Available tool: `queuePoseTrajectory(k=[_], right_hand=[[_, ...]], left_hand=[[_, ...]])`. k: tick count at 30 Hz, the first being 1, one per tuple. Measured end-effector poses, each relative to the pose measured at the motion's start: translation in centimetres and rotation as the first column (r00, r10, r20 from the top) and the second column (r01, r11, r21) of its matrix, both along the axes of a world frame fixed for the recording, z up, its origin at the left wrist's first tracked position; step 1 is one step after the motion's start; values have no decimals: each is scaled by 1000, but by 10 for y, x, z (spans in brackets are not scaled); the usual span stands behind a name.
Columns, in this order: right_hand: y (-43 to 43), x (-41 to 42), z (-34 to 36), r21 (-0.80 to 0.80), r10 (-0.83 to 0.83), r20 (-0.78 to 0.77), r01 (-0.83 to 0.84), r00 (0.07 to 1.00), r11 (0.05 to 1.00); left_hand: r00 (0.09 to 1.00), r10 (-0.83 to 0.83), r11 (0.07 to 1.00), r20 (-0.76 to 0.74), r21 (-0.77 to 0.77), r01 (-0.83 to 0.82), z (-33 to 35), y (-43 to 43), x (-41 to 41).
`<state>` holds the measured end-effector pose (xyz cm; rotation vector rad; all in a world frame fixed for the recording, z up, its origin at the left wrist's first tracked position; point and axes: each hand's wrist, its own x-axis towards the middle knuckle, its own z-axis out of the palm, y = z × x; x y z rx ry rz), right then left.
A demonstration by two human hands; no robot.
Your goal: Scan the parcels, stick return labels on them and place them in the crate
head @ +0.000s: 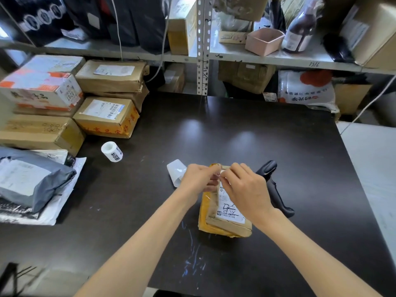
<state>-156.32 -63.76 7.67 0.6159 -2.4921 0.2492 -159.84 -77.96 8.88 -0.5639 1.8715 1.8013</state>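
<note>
A brown parcel (225, 213) with yellow tape and a white shipping sticker lies on the dark table (257, 136), near the middle. Both hands are over its far end. The left hand (199, 179) pinches a white backing strip (176, 171), which sticks out to the left. The right hand (244, 185) pinches a small label (219, 174) with curled fingers, just at the left fingertips. A black scanner (276, 189) lies just right of the parcel. A white label roll (111, 151) lies farther left, near the stacked cardboard boxes (105, 116); grey mailer bags (32, 179) are at the left edge
</note>
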Motion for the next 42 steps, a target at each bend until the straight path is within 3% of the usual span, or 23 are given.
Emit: queuePoseTrajectory(k=[3, 5, 6, 8, 10, 11, 16, 18, 20, 24, 29, 31, 33, 35, 38, 40, 42], right_hand=[[5, 5, -6, -12, 37, 82, -37, 996, 999], [8, 10, -7, -233, -12, 253, 73, 968, 970], [9, 11, -7, -377, -40, 356, 183, 934, 908], [11, 10, -5, -603, -27, 570, 440, 821, 665], [14, 5, -2, -685, 128, 705, 622, 698, 380], [15, 3, -1, -691, 200, 721, 662, 664, 291], [19, 7, 1, -655, 294, 749, 731, 594, 191], [21, 12, 0, -647, 281, 756, 741, 591, 181], [23, 18, -3, -638, 231, 767, 747, 598, 187], [26, 34, -17, -583, 115, 810, 769, 575, 262], [21, 47, -38, -485, -110, 802, 747, 587, 455], [19, 50, -43, -442, -170, 783, 728, 598, 524], [21, 50, -47, -355, -273, 756, 723, 595, 593], [25, 48, -49, -250, -338, 785, 764, 519, 594], [27, 43, -50, -261, -92, 935, 837, 344, 481], [25, 42, -48, -339, 13, 927, 821, 375, 459], [22, 39, -40, -416, -1, 886, 794, 464, 443]], left_hand=[[998, 7, 1000, -66, -29, -9, -3, -3, 0], [995, 17, 1000, -94, -24, -19, -6, -6, 0], [995, 6, 1000, -100, -23, -9, -7, -8, 1], [994, -41, 999, -101, -13, 40, -10, -10, 4], [994, -66, 998, -90, 15, 68, -11, -10, 8], [993, -73, 997, -88, 26, 76, -12, -10, 10], [983, -145, 988, -109, 34, 149, -15, -6, 13], [972, -187, 982, -144, -16, 186, -18, -6, 16], [944, -260, 958, -203, -174, 227, -23, -6, 19], [866, -441, 839, -236, -450, 305, -32, 0, 30], [787, -602, 575, -139, -758, 306, -42, 8, 39], [806, -575, 533, -144, -812, 236, -46, 7, 43], [857, -498, 564, -133, -800, 204, -51, 5, 45], [906, -422, 648, -32, -710, 277, -54, 1, 41], [933, -350, 777, 86, -530, 340, -55, -4, 37], [941, -335, 794, 40, -526, 305, -51, -7, 35], [946, -323, 813, -32, -521, 261, -43, -10, 31]])
